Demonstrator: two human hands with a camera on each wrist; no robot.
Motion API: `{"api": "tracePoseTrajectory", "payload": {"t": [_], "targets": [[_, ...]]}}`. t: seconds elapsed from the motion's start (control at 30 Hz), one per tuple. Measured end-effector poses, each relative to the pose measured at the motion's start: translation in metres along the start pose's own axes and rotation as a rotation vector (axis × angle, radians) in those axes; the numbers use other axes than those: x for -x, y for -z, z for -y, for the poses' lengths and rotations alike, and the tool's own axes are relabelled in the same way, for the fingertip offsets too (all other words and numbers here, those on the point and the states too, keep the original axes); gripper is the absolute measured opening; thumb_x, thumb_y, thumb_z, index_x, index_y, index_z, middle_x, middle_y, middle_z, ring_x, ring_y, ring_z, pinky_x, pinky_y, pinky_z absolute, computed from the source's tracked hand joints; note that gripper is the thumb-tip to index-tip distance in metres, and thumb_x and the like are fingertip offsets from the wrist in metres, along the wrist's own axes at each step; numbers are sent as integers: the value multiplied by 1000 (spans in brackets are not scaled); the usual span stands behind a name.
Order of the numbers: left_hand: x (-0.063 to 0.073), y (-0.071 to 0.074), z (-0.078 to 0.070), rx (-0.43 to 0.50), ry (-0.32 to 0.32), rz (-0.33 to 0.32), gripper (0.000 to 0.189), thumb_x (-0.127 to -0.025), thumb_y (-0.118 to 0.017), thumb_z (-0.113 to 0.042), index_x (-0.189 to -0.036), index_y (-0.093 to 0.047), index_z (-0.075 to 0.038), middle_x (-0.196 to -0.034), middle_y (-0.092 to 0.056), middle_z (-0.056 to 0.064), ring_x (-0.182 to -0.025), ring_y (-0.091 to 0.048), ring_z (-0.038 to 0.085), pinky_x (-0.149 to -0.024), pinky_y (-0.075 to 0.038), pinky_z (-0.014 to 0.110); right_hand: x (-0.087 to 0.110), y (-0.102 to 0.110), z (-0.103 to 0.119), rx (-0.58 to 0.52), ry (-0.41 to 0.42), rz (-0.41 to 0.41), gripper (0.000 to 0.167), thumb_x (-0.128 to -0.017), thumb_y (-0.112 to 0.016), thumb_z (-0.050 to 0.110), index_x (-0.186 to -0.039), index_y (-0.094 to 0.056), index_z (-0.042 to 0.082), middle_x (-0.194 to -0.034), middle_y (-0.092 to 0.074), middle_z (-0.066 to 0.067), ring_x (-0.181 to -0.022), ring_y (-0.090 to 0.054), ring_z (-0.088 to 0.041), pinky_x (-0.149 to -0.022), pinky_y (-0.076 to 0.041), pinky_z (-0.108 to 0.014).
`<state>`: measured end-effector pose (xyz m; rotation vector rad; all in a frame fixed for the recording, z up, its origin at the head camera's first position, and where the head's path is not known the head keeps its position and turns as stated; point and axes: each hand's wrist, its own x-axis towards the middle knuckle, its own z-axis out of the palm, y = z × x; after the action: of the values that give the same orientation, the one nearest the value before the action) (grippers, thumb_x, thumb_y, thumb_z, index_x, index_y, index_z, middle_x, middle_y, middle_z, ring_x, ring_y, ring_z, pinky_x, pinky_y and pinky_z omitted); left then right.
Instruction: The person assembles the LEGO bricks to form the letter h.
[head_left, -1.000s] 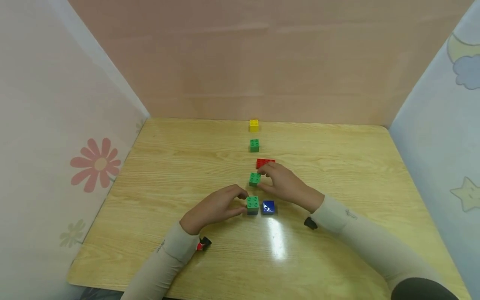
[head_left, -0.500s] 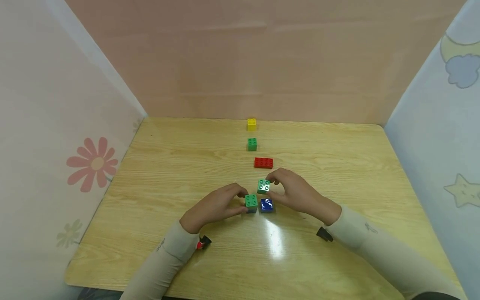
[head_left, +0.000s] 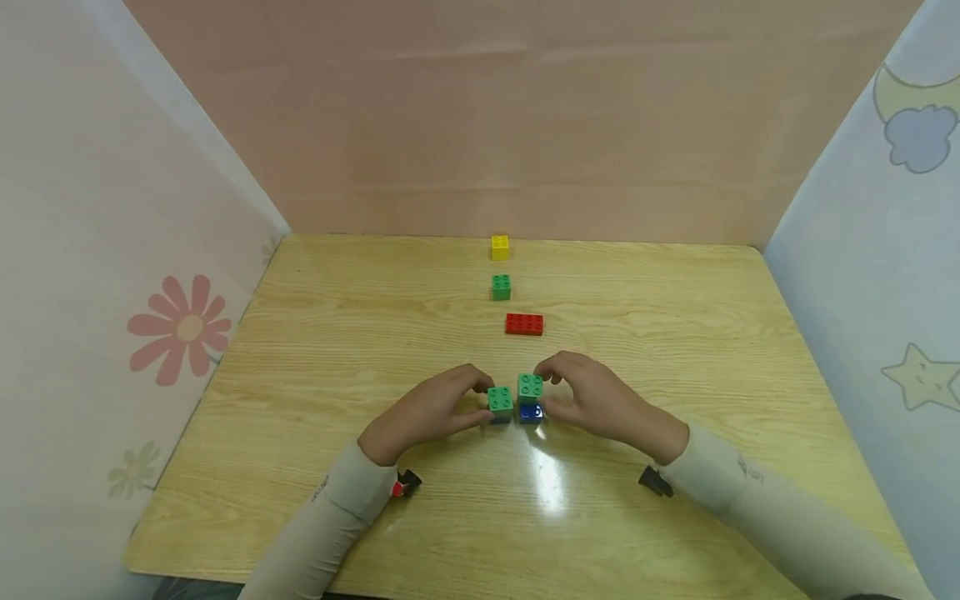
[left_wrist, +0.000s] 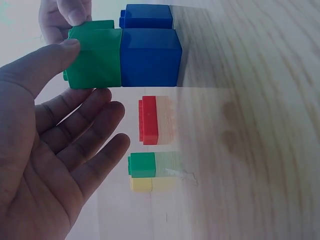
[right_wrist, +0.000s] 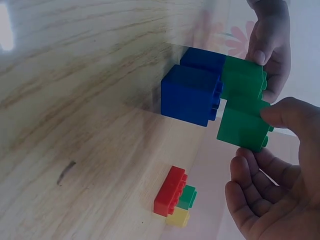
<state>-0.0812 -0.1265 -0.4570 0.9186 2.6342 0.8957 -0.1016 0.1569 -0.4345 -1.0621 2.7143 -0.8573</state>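
Observation:
My left hand (head_left: 427, 414) pinches a green building brick (head_left: 500, 398) between thumb and fingers. That brick sits on a blue brick (left_wrist: 152, 57), which stands on the table. Just to the right, my right hand (head_left: 603, 404) holds another green brick (head_left: 530, 386) by its sides. In the right wrist view this green brick (right_wrist: 243, 125) is close over the studs of a second blue brick (right_wrist: 187, 95), shifted a little off it, with a gap showing between them. The two blue bricks stand side by side.
Beyond the hands, a long red brick (head_left: 524, 324), a third green brick (head_left: 501, 287) and a yellow brick (head_left: 500, 247) form a rough line toward the back edge of the wooden table (head_left: 360, 308). Walls enclose the left, right and back.
The right hand has picked up the green brick that stood in front of the red one and brought it nearer, over the right blue brick. The left hand stays at its stack.

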Motion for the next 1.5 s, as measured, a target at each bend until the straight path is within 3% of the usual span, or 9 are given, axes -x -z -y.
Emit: {"api": "tracePoseTrajectory", "payload": {"t": [0.27,0.57,1.23,1.5], "targets": [[1,0,-1,-18,-45,-21,37,-93,-67,-38,-121,-57,-16,-113,-63,0,-106,-60,16,-89,-50,30,3,-2,-1,21,33,11,33,-87,-72,27,-114,-62,12,-104,-65,-2,-91,-60,-19,-77,-51,-34],[2,1,-1,-32,-32,-15,38,-93,-65,-39,-123,-56,-16,-115,-62,0,-107,-60,15,-90,-50,31,6,-3,-2,37,51,11,34,-85,-75,27,-113,-62,13,-102,-65,2,-90,-57,-10,-75,-52,-31],[3,1,0,-18,3,7,40,-93,-67,-38,-124,-57,-15,-116,-62,1,-109,-59,16,-92,-50,32,9,-3,-1,27,63,20,32,-86,-73,27,-113,-62,14,-102,-63,5,-91,-60,-16,-76,-52,-31],[3,1,0,-24,-4,5,38,-93,-67,-35,-123,-58,-14,-116,-62,1,-108,-59,17,-92,-50,33,11,-2,1,36,59,13,32,-85,-74,25,-112,-62,14,-102,-62,7,-90,-58,-11,-76,-52,-30]]}}
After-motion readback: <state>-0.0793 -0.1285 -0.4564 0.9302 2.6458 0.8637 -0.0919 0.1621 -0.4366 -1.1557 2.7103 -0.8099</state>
